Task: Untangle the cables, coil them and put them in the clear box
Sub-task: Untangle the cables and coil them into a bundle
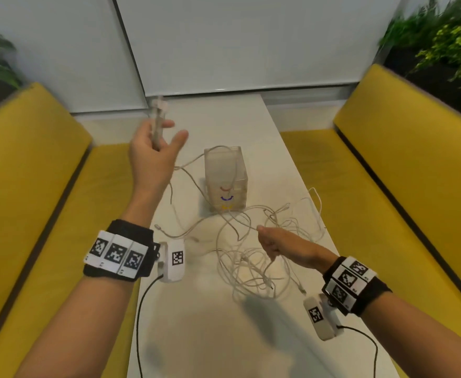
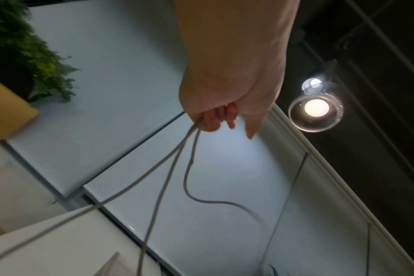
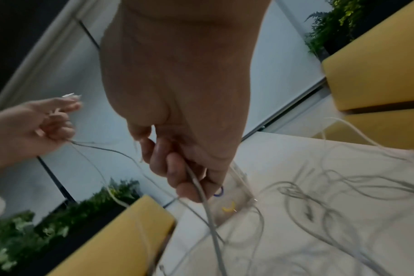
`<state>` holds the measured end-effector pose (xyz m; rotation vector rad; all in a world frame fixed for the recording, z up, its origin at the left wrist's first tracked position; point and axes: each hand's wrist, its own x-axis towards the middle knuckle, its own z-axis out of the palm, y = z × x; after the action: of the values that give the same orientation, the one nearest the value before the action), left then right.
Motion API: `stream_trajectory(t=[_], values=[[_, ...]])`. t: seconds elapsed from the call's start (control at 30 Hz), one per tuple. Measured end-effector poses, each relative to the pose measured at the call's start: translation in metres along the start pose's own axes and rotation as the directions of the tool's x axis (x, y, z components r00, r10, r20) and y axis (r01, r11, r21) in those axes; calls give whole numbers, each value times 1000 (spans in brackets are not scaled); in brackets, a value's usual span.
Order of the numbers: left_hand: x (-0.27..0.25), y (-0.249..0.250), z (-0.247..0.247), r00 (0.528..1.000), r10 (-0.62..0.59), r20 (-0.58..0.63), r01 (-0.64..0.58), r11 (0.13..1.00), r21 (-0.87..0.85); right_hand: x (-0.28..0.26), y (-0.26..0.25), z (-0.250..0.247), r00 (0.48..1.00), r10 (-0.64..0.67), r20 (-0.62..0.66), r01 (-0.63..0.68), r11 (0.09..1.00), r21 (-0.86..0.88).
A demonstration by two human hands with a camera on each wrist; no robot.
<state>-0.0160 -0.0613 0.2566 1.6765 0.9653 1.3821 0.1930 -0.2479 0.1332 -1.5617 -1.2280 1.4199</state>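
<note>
A tangle of thin white cables lies on the white table, in front of the clear box. One cable drapes over the box's rim. My left hand is raised left of the box and grips several cable strands, with connector ends sticking up above the fingers. My right hand hovers over the tangle and pinches one white cable between thumb and fingers. The box shows coloured rings near its bottom.
Yellow bench seats run along both sides of the narrow table. Green plants stand behind the backrests, and a white wall closes the far end. Black leads run from the wrist cameras across the near table.
</note>
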Motion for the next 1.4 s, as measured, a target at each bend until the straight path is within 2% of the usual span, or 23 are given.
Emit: stream_trajectory(t=[0.03,0.07,0.13,0.17,0.2,0.23,0.3,0.33,0.4,0.47,0.57,0.6,0.67,0.8,0.93,1.0,1.07,1.13,1.17,1.23,1.3,1.4], values=[[-8,0,7,991,23,130,-25,1000,12,1,-8,0,1000,-28,-6,29,999,44],[-18,1,14,957,26,288,-35,999,24,2,-17,0,999,-52,-12,53,994,98],[-41,-2,31,819,-16,574,-52,994,101,1,-36,1,996,-84,-28,88,975,202],[-51,-5,39,742,-53,669,-61,987,146,1,-44,0,994,-101,-32,106,968,228],[-60,-9,45,682,-84,727,-63,983,173,0,-52,0,992,-123,-31,127,963,239],[-64,-14,50,647,-100,756,-59,982,180,-1,-58,0,990,-141,-24,142,961,237],[-65,-21,52,620,-102,778,-26,988,150,-5,-65,-2,987,-159,-1,155,961,230],[-63,-21,51,620,-98,779,-14,991,136,-8,-65,-4,987,-162,9,156,961,230],[-59,-18,49,652,-69,755,-30,993,117,-12,-60,-9,987,-159,12,152,960,235],[-53,-11,46,731,-13,682,-64,994,87,-15,-51,-14,987,-161,24,151,960,236],[-32,3,34,906,-19,423,58,995,-80,-18,-29,-22,988,-130,78,116,980,163],[-23,9,27,943,-35,330,85,987,-139,-20,-19,-25,991,-113,78,101,985,141],[-10,19,15,981,-21,194,56,982,-180,-23,-1,-31,996,-81,40,75,989,127],[0,27,5,997,35,69,-24,987,-156,-27,12,-44,995,-68,-69,70,997,29],[-10,25,15,983,52,175,-28,990,-141,-24,15,-52,997,-16,-81,15,1000,-18],[-15,22,23,978,50,204,-26,993,-116,-19,31,-58,985,111,-128,-126,985,-116],[-17,17,29,979,11,203,0,998,-56,-16,57,-65,936,302,-181,-334,924,-185],[-17,11,33,973,-21,229,19,1000,12,-17,85,-65,857,446,-258,-509,809,-295],[-18,8,34,969,-27,247,16,999,44,-17,96,-60,821,491,-291,-569,743,-351],[-20,2,37,960,-33,278,9,996,88,-16,116,-49,781,532,-326,-624,657,-423],[-23,-2,38,955,-43,293,15,995,98,-15,129,-35,782,529,-331,-621,611,-491],[-26,-6,40,946,-65,318,41,996,82,-8,153,-21,836,427,-345,-543,557,-628]])
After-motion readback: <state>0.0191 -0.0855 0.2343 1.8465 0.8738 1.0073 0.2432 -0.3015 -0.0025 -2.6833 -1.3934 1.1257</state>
